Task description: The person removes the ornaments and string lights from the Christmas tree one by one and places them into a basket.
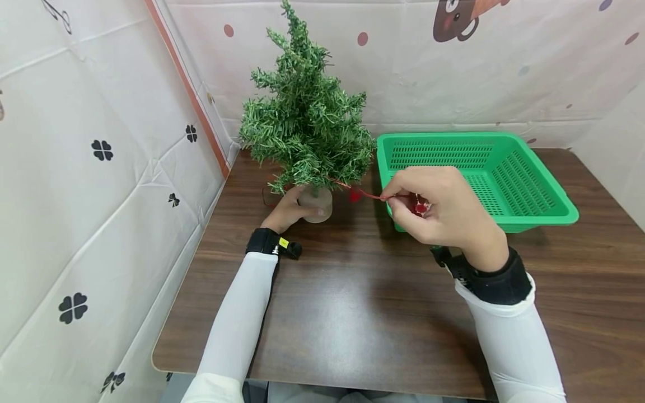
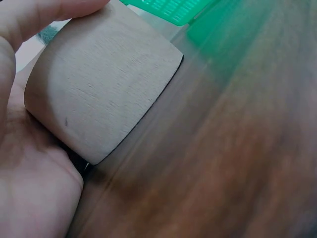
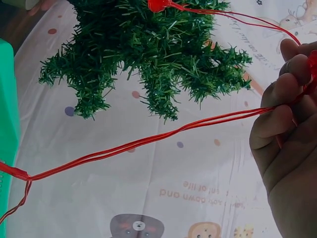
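A small artificial Christmas tree (image 1: 309, 106) stands at the back of the table on a pale wooden base (image 2: 101, 82). My left hand (image 1: 289, 210) grips that base, thumb on one side and palm on the other. My right hand (image 1: 438, 204) is to the right of the tree, in front of the green basket. It pinches a red string light (image 3: 143, 142), with a red piece of it bunched inside the curled fingers. From there the doubled wire runs to the tree's lower branches, where a red piece (image 1: 355, 195) hangs. More wire trails past the hand in the right wrist view.
A green plastic basket (image 1: 529, 219) with slotted walls stands at the back right of the brown wooden table (image 1: 327, 313). Printed white cloth (image 1: 403, 73) covers the wall behind the tree and the left side.
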`<state>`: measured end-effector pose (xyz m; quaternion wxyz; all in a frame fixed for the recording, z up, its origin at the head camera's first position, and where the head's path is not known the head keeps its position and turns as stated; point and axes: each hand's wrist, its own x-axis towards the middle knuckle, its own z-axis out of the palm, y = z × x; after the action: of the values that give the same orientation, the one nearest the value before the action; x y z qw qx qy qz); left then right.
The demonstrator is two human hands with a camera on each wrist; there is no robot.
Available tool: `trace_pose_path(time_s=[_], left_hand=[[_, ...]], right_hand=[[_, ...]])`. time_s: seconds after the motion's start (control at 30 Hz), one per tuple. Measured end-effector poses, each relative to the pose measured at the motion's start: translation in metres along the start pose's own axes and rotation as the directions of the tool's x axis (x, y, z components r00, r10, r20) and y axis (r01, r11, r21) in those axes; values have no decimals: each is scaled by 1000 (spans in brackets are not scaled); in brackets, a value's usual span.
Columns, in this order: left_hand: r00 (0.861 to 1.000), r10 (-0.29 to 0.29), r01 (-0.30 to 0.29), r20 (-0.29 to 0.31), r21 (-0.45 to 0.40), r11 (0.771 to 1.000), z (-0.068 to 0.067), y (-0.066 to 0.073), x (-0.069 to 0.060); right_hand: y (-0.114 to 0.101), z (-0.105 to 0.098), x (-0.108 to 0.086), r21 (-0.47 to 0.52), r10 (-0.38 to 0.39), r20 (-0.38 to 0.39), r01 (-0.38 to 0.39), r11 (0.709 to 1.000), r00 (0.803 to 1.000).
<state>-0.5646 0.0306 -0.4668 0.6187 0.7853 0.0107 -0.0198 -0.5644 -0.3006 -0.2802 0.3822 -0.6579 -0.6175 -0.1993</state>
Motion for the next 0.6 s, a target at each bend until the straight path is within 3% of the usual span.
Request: trace_pose_path(time_s=[0.23,0.6], left_hand=[[1000,21,-21,-2,-7,1000,1,-1,2],[1000,7,-7,28,-31,1000,0,0,1]], right_hand=[[2,2,-1,-48,4,6,-3,999,1000],[1,1,0,-63,11,27,-9,998,1000]])
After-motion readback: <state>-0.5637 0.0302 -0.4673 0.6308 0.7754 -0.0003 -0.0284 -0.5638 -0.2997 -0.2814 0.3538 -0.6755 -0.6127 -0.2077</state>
